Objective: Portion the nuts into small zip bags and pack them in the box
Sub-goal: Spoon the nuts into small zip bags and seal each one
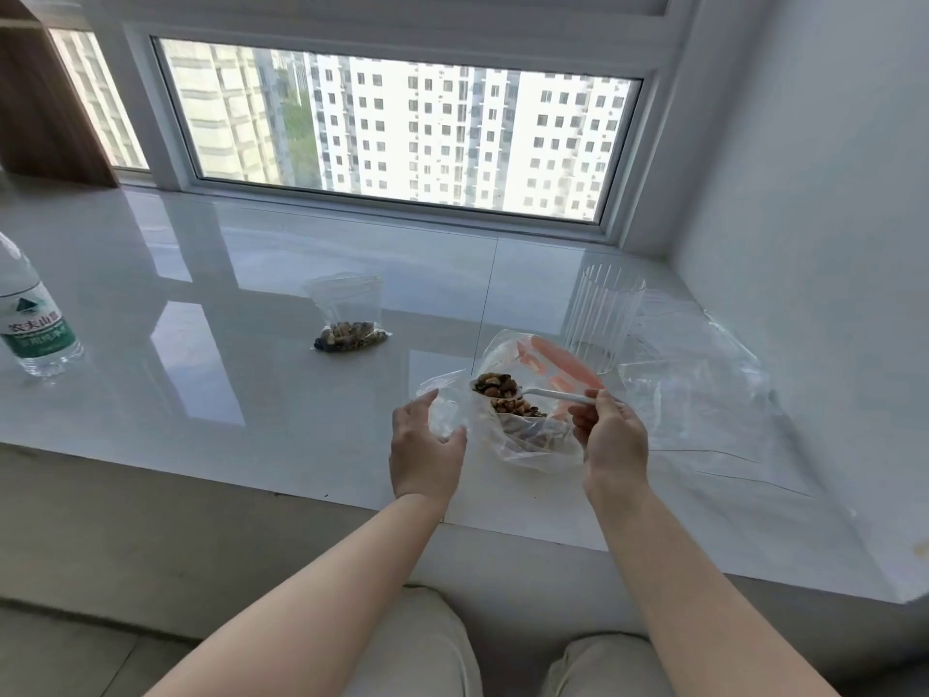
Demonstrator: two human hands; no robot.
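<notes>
My right hand [611, 437] pinches the handle of a white plastic spoon [548, 393] heaped with mixed nuts [495, 384]. The spoon hangs over a large clear bag with orange print [558, 367] that holds more nuts [518, 409]. My left hand [425, 445] holds a small empty zip bag [445, 404] upright just left of the spoon. A filled small zip bag of nuts [349, 319] lies on the white sill further back to the left.
A clear ribbed plastic cup [606, 314] stands behind the large bag. Loose clear plastic sheeting [704, 394] spreads to the right by the wall. A water bottle with a green label [32, 314] stands at the far left. The white sill [201, 344] ends near my knees.
</notes>
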